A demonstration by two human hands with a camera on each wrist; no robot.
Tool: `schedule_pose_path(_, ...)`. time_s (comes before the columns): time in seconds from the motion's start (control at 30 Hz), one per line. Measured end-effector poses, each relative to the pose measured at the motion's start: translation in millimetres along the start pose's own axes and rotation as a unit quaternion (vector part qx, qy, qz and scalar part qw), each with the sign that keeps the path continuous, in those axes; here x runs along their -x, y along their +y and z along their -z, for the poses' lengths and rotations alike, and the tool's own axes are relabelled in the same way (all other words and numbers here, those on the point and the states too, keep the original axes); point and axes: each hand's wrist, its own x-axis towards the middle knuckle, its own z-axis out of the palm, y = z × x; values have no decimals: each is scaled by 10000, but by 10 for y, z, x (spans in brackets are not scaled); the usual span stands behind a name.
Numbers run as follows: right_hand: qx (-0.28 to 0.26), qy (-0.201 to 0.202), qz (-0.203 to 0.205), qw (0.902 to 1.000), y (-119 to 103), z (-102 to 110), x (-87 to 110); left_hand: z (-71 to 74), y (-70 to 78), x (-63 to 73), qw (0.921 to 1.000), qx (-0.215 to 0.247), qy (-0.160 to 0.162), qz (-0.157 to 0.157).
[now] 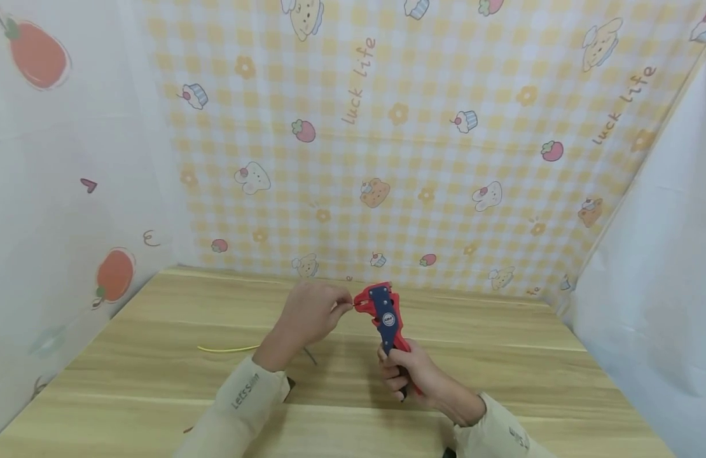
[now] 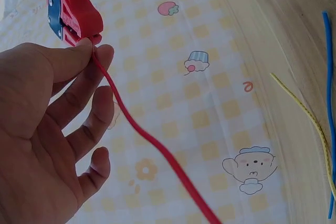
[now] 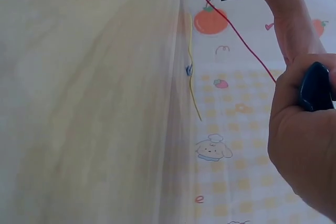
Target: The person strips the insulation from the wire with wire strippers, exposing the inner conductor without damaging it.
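Observation:
My right hand [image 1: 413, 372] grips the handles of a red and dark blue wire stripper [image 1: 389, 321], held up over the table with its head toward the left. Between thumb and index finger, my left hand [image 1: 310, 312] pinches a red wire [image 2: 157, 142] close to the stripper's nose. The wire's tip is hidden at the red jaws, so how far it reaches in cannot be seen. From the pinch the wire trails away freely in the left wrist view. The other left fingers are loosely bent. Only the stripper's handle end shows in the right wrist view.
On the wooden table [image 1: 502, 362] lie a yellow wire [image 1: 227, 349] and a blue wire [image 2: 329, 103], close together behind the left forearm. A checked cloth [image 1: 422, 152] with cartoon prints hangs at the back. Pale sheets [image 1: 72, 159] stand at both sides.

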Motion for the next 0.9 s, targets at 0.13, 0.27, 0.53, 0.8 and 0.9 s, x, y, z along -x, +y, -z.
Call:
schedule_pose_path(0.13, -1, 20, -28, 10000, -22, 0, 2, 14, -5, -14, 10000, 75, -4, -5)
schedule_pose_path(0.27, -105, 48, -153, 9998, -34, -6, 14, 32, -8, -3, 9996, 266, 0, 66)
schedule_pose_path(0.53, -378, -328, -63, 9987, -36, 3, 39, 44, -14, 24, 9981, 606, -5, 94)
schedule_pose_path(0.8, -485, -780, 178, 9956, -10, 41, 26, 65, -7, 24, 9968, 750, -132, 242)
schedule_pose_path(0.9, -448, -785, 151, 9958, -11, 40, 21, 73, -1, 19, 9969, 758, -44, 185)
